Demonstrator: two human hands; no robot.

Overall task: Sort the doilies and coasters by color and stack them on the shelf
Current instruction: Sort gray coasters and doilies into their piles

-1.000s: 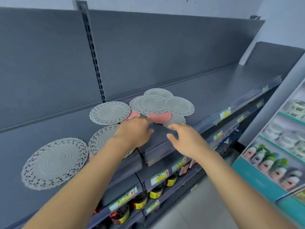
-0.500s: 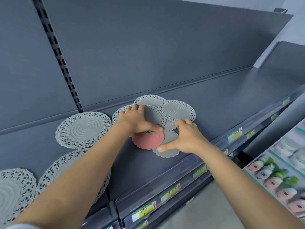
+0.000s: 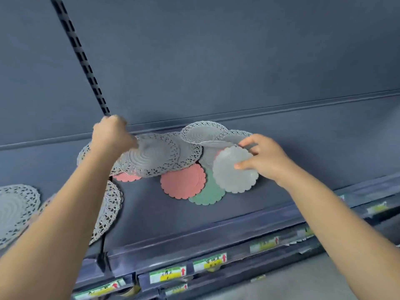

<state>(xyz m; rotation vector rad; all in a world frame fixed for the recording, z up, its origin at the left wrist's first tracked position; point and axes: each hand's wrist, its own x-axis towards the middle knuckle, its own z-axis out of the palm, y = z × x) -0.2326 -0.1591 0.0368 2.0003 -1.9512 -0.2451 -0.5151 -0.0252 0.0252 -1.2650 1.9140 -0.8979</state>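
Grey coaster (image 3: 231,172) pinched in my right hand (image 3: 267,156), pink coaster (image 3: 183,181) at its eight o'clock on the shelf (image 3: 216,215), my left hand (image 3: 111,135) over at nine o'clock gripping a lace doily (image 3: 151,156), hands well apart.

2 bare forearms are stretched up and forward from the lower corners. The left hand (image 3: 112,137) is held higher, seen from the back and blurred, its fingers curled on the edge of a lace doily (image 3: 151,156). The right hand (image 3: 265,159) is turned inward; a grey coaster (image 3: 233,169) is pinched between thumb and fingers.
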